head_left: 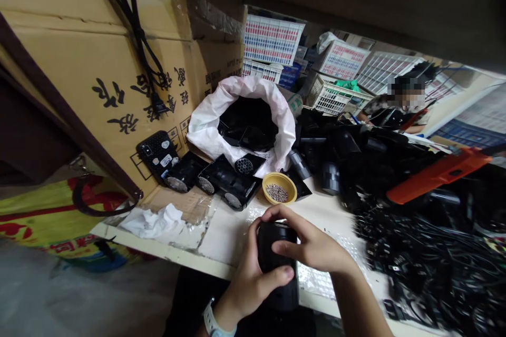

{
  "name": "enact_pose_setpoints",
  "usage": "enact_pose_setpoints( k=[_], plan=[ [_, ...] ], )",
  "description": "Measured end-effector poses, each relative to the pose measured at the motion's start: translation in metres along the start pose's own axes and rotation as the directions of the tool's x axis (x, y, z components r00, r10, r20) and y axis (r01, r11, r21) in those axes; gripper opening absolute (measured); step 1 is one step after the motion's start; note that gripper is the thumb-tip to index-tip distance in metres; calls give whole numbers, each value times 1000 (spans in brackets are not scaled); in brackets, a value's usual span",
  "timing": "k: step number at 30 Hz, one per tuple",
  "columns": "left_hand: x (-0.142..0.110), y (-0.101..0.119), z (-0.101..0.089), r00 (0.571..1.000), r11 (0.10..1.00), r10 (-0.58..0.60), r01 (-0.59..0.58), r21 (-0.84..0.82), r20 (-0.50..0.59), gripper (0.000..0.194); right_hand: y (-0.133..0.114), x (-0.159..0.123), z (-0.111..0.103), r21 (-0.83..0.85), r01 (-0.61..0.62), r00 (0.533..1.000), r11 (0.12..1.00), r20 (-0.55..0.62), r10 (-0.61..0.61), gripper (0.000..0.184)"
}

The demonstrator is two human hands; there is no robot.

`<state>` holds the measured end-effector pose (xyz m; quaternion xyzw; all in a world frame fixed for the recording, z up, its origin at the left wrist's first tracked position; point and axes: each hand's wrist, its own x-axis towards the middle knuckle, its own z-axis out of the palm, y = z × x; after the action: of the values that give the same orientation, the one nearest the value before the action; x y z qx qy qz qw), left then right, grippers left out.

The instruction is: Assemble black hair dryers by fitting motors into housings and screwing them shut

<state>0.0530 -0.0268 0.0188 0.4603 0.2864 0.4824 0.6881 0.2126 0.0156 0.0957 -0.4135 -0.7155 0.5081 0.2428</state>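
Note:
A black cylindrical plastic housing (274,247) stands upright between my hands, probably a hair dryer body. My left hand (251,284), with a white watch band on the wrist, grips its near side. My right hand (306,242) wraps over its top and far side. Just beyond my fingers sits a yellow bowl (279,188) of small metal screws. To its left, a row of black dryer housings (229,181) with round vented ends lies on the bench. A black smartphone (158,155) rests at the row's left end.
A white sack (241,116) of black parts stands beyond the bowl, against a cardboard carton (90,63) with a black power cord. Black parts, cords and an orange tool (438,176) crowd the right. A seated person (391,116) and white crates (336,95) are behind.

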Motion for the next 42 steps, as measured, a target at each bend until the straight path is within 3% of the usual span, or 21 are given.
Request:
enact_pose_setpoints(
  k=[3, 8, 11, 14, 17, 21, 24, 27, 31, 33, 36, 39, 42],
  plan=[
    [-1, 0, 0, 1000, 1000, 8, -8, 9, 0, 77, -4, -3, -5, -56, 40, 996, 998, 87, -35, 39],
    [-2, 2, -1, 999, 998, 8, -10, 65, 43, 75, -10, 4, 0, -154, 12, 1000, 988, 20, -9, 37],
    [-3, 1, -4, 997, 990, 27, -37, 135, 71, 82, -17, 12, 8, -327, 98, 995, 940, 55, -85, 42],
    [-5, -4, -8, 999, 988, 42, -47, 150, 33, 93, -21, 14, 15, -457, 143, 990, 878, 64, -128, 49],
    [-6, -7, -9, 998, 986, 46, -51, 161, 34, 101, -19, 14, 19, -491, 225, 974, 842, 85, -211, 40],
    [-3, -4, -9, 996, 929, 16, -49, 366, 91, 74, -12, 16, 21, -503, 235, 971, 831, 84, -224, 26],
    [2, -1, -12, 983, 889, -8, -77, 452, 182, 50, -8, 19, 23, -508, 174, 983, 843, 44, -177, 31],
    [4, -3, -13, 988, 933, 17, -72, 352, 156, 61, -1, 26, 18, -468, 135, 990, 873, 28, -139, 40],
    [3, -7, -12, 998, 993, 14, -20, 116, 54, 95, 20, 52, -8, -540, -158, 977, 827, -208, 51, 57],
    [2, -9, -14, 999, 1000, -27, 26, 11, 47, 97, 32, 71, -24, -594, -292, 940, 749, -321, 112, 45],
    [1, -10, -18, 996, 987, -60, 69, -143, 65, 92, 44, 95, -37, -662, -376, 924, 648, -325, 204, 19],
    [-1, -10, -18, 997, 966, -64, 71, -249, 38, 86, 47, 106, -36, -694, -414, 910, 589, -310, 273, 16],
    [-4, -9, -15, 996, 946, -87, 81, -314, -3, 81, 45, 106, -35, -675, -431, 902, 599, -327, 281, 15]
  ],
)
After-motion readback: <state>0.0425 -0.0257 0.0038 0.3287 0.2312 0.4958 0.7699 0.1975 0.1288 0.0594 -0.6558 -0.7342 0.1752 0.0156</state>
